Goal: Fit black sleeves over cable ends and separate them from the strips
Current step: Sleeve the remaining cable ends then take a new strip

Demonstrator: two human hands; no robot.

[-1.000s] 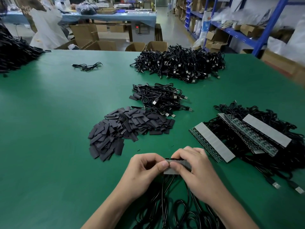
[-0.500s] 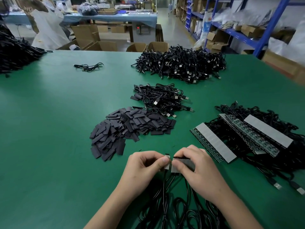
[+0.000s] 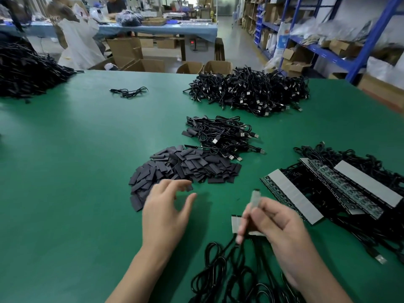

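Low on the green table [image 3: 65, 171], the right hand [image 3: 282, 226] pinches a blurred cable end [image 3: 255, 199] upright, just above a grey strip [image 3: 235, 224]. The left hand [image 3: 166, 213], apart with fingers spread and holding nothing, hovers beside the pile of flat black sleeves [image 3: 185, 167]. Glossy coiled cables [image 3: 218, 270] lie beneath the wrists.

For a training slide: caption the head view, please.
Left hand hovers open beside the pile of black sleeves while the right hand holds one cable end over the green table.
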